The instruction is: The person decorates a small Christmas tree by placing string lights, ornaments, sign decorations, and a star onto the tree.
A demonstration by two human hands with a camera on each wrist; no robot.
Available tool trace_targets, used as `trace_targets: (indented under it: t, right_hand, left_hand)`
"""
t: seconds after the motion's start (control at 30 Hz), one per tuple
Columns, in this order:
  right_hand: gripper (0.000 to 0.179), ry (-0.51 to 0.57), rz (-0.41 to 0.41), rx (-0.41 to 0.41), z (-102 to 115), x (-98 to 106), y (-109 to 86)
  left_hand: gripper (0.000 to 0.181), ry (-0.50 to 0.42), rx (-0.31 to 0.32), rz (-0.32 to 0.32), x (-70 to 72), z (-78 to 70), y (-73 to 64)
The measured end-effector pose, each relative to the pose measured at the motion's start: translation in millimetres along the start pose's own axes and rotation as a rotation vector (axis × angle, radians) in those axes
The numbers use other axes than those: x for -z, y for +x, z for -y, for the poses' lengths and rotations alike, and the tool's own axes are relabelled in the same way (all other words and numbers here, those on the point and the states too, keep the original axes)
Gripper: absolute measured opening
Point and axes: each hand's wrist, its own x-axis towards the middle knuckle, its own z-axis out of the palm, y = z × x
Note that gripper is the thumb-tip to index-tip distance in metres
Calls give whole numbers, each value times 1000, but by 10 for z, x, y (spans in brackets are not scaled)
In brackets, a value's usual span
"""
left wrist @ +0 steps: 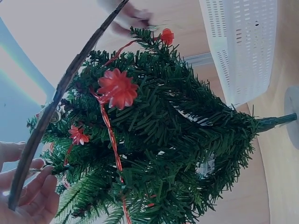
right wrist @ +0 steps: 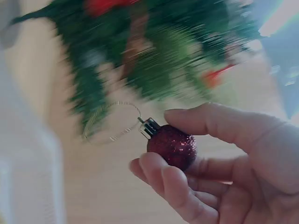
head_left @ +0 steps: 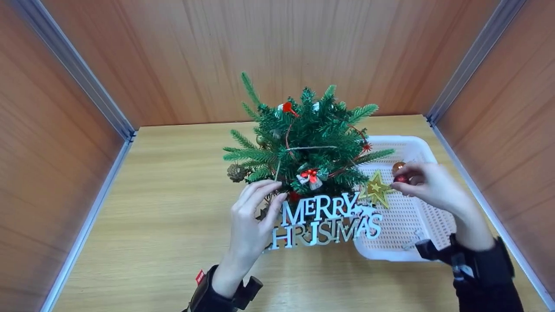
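Note:
My right hand [head_left: 427, 184] pinches a small dark red glitter bauble [right wrist: 174, 147] between thumb and fingers, above the white basket's left part. Its thin gold loop [right wrist: 112, 121] hangs free past the silver cap. My left hand [head_left: 253, 212] is at the front left of a small Christmas tree [head_left: 312, 134], with its thumb and fingertips around a branch tip [left wrist: 58, 170]. A silver "MERRY CHRISTMAS" sign [head_left: 323, 221] hangs across the tree's front, right beside this hand. A red bead-wire garland [left wrist: 112, 140] with flower shapes winds round the tree.
A white perforated basket [head_left: 401, 255] stands right of the tree. A gold star [head_left: 376, 189] and an orange bauble [head_left: 398, 166] show near my right hand. A pine cone [head_left: 237, 172] and a bell with a red bow [head_left: 310, 177] hang on the tree. Wooden walls enclose the table.

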Motion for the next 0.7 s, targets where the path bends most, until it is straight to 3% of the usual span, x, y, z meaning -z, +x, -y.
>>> trace_targets:
  t: [0.13,0.27,0.43,0.5,0.57,0.7]
  right_hand:
    - [15,82,-170,60,315,21,-160]
    - [21,204,-289,144,573,-46,-279]
    - [22,455,-347,268,805,-170,-384]
    - [22,559,-361,322,884,-224,-409]
    - [23,653,-375,377,954,-287,-425]
    - [24,718,-404,430,1069,-414,-443]
  left_hand:
    - [20,8,-7,-14,-2,-18,-2]
    - [22,17,-44,-61,-14,-72,-20]
    - [23,17,-201,-127,-87,-234,-42]
    - [23,-10,-253,-105,-141,-318,-64]
    - [25,-51,-266,-53,-205,-400,-100]
    - [33,-153,-224,80,-340,-517,-167]
